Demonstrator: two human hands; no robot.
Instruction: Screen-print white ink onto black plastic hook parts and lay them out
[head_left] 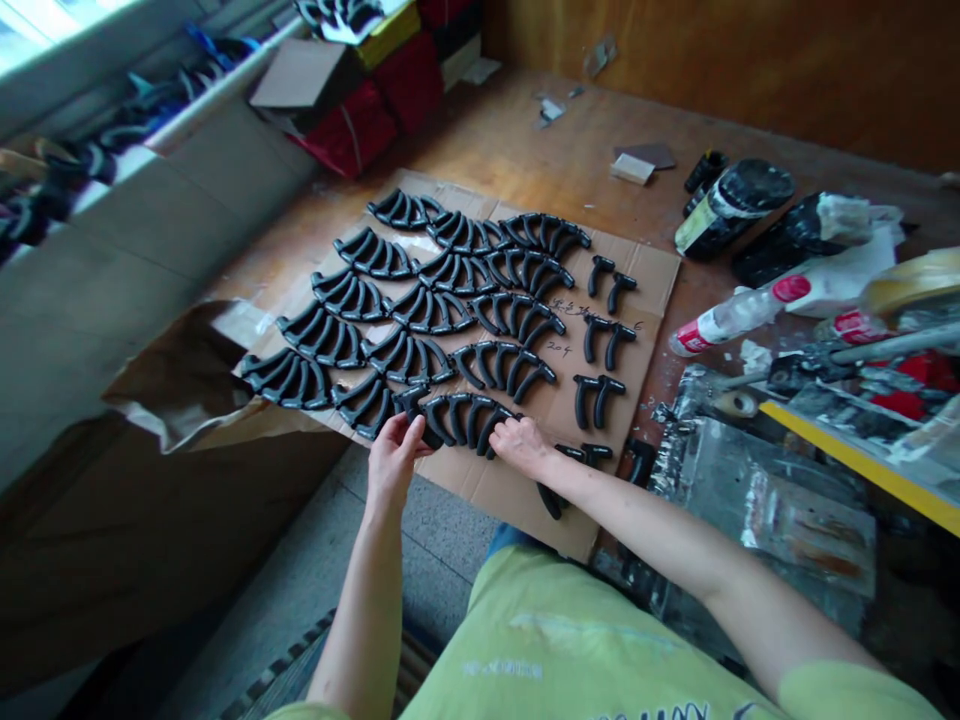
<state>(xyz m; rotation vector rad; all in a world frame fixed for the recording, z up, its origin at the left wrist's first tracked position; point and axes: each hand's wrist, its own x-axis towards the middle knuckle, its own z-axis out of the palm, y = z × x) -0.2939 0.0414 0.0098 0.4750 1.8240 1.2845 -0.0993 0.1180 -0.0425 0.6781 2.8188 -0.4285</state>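
Observation:
Rows of curved black T-shaped handles [409,355] lie fanned out on a flat cardboard sheet [525,485]. At the near edge of the sheet, my left hand [395,450] pinches one black handle [431,437] between thumb and fingers. My right hand [521,443] is closed at the right end of the nearest row [469,415]; its curled fingers hide what they hold, if anything. Separate pairs of the same handles [600,395] lie along the right side of the sheet. Some handwriting marks the cardboard between them.
A plastic bottle with a red cap [739,315] lies right of the sheet, near dark jars [735,205]. A stained metal box [765,520] and a yellow-edged tray [862,465] stand at the right. Red and yellow boxes [375,110] are stacked at the back left, beside a cluttered window ledge.

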